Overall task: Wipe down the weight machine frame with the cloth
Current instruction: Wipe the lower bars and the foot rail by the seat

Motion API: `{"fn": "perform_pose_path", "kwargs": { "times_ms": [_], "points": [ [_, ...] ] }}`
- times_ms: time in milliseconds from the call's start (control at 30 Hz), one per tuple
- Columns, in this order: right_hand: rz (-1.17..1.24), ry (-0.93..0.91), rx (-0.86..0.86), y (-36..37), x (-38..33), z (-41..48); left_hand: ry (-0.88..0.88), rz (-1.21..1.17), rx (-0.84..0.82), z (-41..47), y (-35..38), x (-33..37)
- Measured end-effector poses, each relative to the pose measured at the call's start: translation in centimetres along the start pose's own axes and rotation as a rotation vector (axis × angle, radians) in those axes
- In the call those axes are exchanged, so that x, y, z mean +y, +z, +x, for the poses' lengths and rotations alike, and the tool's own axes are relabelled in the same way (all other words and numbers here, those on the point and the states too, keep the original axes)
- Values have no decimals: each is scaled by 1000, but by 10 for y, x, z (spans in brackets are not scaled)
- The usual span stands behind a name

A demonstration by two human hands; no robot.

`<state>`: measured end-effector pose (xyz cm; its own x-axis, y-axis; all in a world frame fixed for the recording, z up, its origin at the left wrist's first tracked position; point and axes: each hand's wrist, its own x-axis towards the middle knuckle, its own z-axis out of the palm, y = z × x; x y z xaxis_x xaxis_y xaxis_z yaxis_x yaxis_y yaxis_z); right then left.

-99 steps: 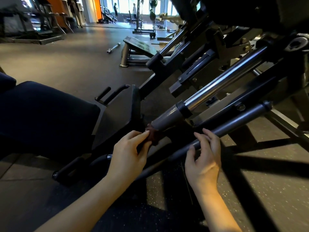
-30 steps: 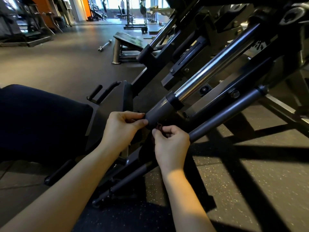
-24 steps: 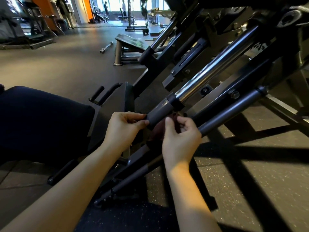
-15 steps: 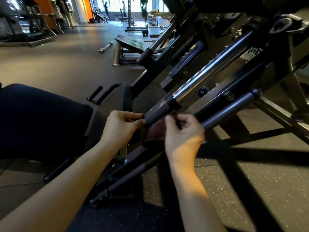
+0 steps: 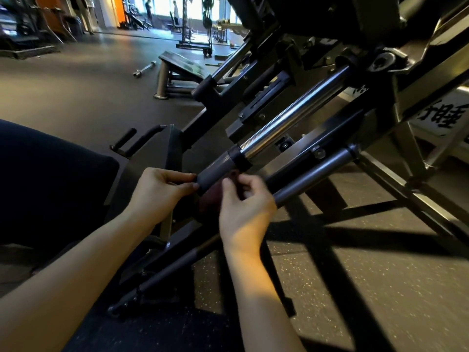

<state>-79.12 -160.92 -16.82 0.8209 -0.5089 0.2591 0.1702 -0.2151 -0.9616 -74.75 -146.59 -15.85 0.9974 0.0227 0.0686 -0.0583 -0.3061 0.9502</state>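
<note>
The weight machine frame (image 5: 337, 138) slants up to the right, with a chrome guide rod (image 5: 291, 115) ending in a grey sleeve (image 5: 215, 168). A dark red cloth (image 5: 212, 196) hangs under that sleeve's lower end, largely hidden by my hands. My left hand (image 5: 162, 189) pinches the cloth's left end at the foot of the sleeve. My right hand (image 5: 243, 204) pinches the cloth's upper right edge just below the sleeve's black collar. A second grey bar (image 5: 314, 174) runs parallel to the right of my right hand.
The machine's dark padded seat (image 5: 50, 184) lies at my left, with a black handle (image 5: 137, 141) behind it. A low bench (image 5: 182, 69) and a short barbell (image 5: 144, 68) stand on the rubber floor beyond. Two people stand far off by the windows.
My right hand came off the lower grey bar, moved up to the cloth and now pinches it under the sleeve. My left hand has stayed at the sleeve's foot.
</note>
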Motion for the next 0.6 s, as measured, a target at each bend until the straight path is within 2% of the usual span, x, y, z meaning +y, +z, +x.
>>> {"fn": "perform_pose_path", "kwargs": {
  "times_ms": [67, 133, 200, 267, 300, 333, 400, 500, 533, 600],
  "points": [
    [57, -87, 100, 5, 1, 0, 25, 8, 23, -3, 2, -3],
    [-2, -177, 99, 14, 11, -9, 44, -6, 27, -5, 6, -5],
    [-79, -184, -32, 22, 21, -17, 41, -24, 31, -7, 6, -6],
    [-169, -117, -258, 24, 27, -19, 14, -41, 32, -9, 4, -4],
    [-186, -63, -328, 20, 27, -20, -5, -52, 21, -10, 2, -3],
    [-177, -17, -328, 15, 24, -21, -21, -64, 3, -11, 1, -2],
    [-130, 9, -159, 3, 13, -19, -69, -81, -30, -12, -1, 2],
    [-2, -55, 134, -10, -2, -8, -100, -83, -35, -12, -2, 8],
    [29, -46, 159, -7, -3, -4, -100, -72, -38, -12, -1, 10],
    [31, 22, 80, 5, 3, -5, -110, -73, -40, -13, -2, 13]
  ]
}}
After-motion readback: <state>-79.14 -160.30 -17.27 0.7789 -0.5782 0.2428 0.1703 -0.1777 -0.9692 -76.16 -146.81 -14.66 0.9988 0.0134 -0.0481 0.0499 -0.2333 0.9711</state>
